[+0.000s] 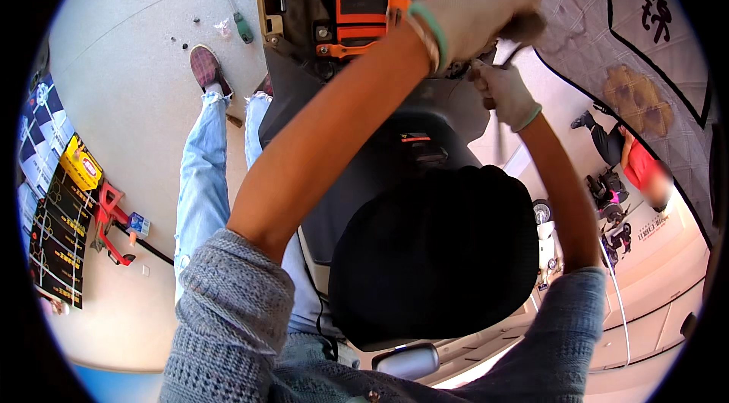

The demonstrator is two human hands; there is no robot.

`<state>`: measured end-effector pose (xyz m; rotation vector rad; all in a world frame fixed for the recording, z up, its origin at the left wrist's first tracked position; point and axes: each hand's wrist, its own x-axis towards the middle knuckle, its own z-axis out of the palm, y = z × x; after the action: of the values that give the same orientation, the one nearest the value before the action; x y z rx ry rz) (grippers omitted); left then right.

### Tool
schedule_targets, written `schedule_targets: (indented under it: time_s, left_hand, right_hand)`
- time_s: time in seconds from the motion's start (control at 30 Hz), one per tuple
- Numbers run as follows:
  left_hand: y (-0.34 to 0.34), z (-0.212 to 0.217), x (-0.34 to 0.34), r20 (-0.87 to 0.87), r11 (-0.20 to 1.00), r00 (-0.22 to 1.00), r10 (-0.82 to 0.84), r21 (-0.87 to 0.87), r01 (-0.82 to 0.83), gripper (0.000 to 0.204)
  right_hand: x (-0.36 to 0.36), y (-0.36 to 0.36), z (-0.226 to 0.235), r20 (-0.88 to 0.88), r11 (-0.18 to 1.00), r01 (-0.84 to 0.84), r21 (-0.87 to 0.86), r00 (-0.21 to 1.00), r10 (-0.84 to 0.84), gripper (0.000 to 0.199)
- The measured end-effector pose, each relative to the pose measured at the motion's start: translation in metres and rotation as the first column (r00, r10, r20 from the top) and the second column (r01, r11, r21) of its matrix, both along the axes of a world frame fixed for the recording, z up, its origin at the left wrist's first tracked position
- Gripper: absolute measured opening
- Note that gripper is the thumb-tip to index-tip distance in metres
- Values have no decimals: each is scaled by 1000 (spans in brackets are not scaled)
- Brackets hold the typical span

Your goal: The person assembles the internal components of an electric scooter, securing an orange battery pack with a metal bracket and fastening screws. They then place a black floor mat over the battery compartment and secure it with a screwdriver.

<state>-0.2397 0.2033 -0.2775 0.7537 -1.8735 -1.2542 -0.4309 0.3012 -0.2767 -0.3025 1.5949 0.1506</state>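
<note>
Both my hands wear pale work gloves with dark fingers. My left hand (486,15), blurred by motion, is at the right side of an opened scooter frame, its fingers curled; what they hold is hidden. Just below it, my right hand (507,93) is closed round a thin dark rod-like tool (499,139), whose exact kind I cannot make out. Orange-and-black battery packs (364,2) with cables fill the open compartment beside my left hand. A grey plastic body panel (304,95) of the scooter lies under my left forearm.
A green-handled screwdriver (241,27) lies on the floor at the upper left. Black cartons (61,228) and a red tool-like object (110,213) stand at far left. A quilted grey cover (569,0) hangs at right; a person in red (645,171) is beyond. A black rounded shape (433,251) blocks the lower middle.
</note>
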Motion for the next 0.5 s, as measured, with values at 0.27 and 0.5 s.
schedule_targets:
  time_s: [0.27,0.5]
  left_hand:
    - [88,28,1,265,722,916,-301,691,37,43]
    - [123,36,-21,259,709,954,-148,701,-81,20]
  right_hand:
    - [5,-1,3,-199,753,-384,-534,923,330,13]
    - [-15,42,-13,-16,849,209,-485,969,-248,21]
